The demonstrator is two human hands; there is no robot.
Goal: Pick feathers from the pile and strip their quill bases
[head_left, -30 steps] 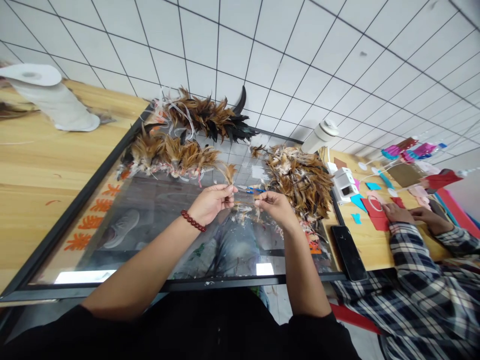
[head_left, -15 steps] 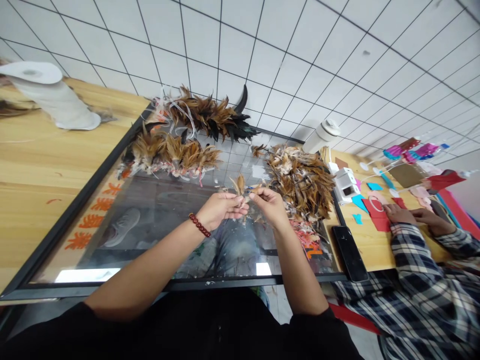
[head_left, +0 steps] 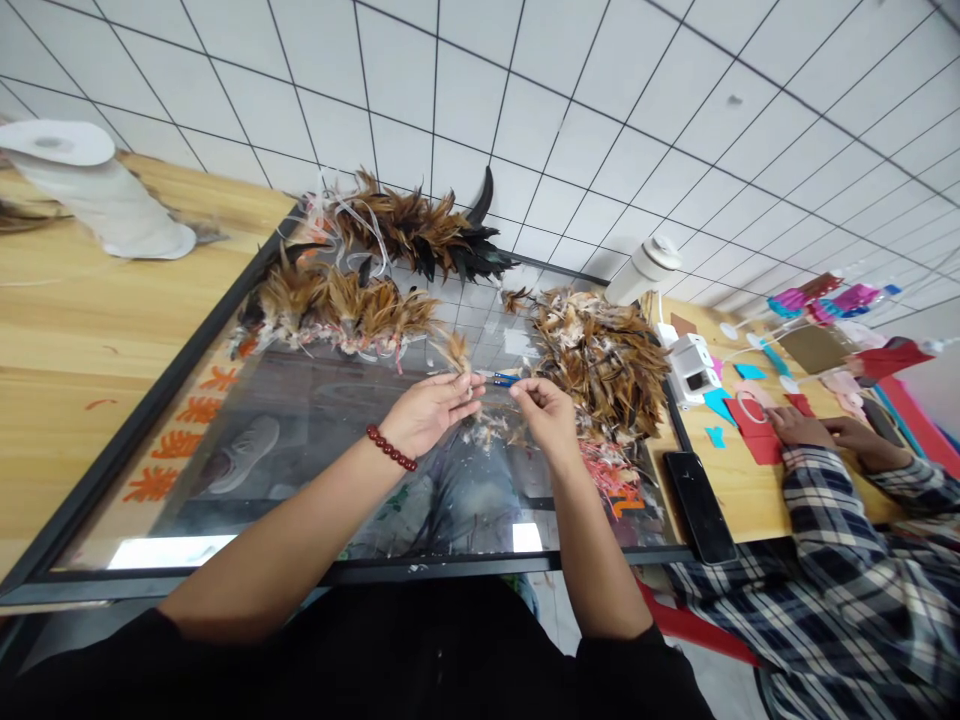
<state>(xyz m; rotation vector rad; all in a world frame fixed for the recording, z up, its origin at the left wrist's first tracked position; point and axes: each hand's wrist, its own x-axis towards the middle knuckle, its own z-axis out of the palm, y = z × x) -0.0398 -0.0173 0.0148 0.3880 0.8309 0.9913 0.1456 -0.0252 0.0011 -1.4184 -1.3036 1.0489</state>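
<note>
Between the thumb and fingers of my left hand (head_left: 424,415) is a small brown feather (head_left: 457,352), its tip pointing up. A slim blue two-pronged tool (head_left: 504,379) sticks out leftward from the pinch of my right hand (head_left: 549,412). Its kind is too small to tell. The prongs reach toward my left fingertips, with a short gap between the hands. Under them, pale fluff and feather scraps (head_left: 491,430) lie on the glass tabletop (head_left: 322,400). Close to my right hand is a large heap of brown feathers (head_left: 600,360).
Rows of brown feathers (head_left: 352,300) and a darker feather bundle (head_left: 427,225) lie at the back left. A white roll (head_left: 120,200) is far left. Right of the glass are a phone (head_left: 697,505), a white bottle (head_left: 645,270) and a co-worker's hands (head_left: 799,425) on red material.
My left hand has shifted left with the feather, which now leans left. The hands are further apart, and more of the blue tool shows.
</note>
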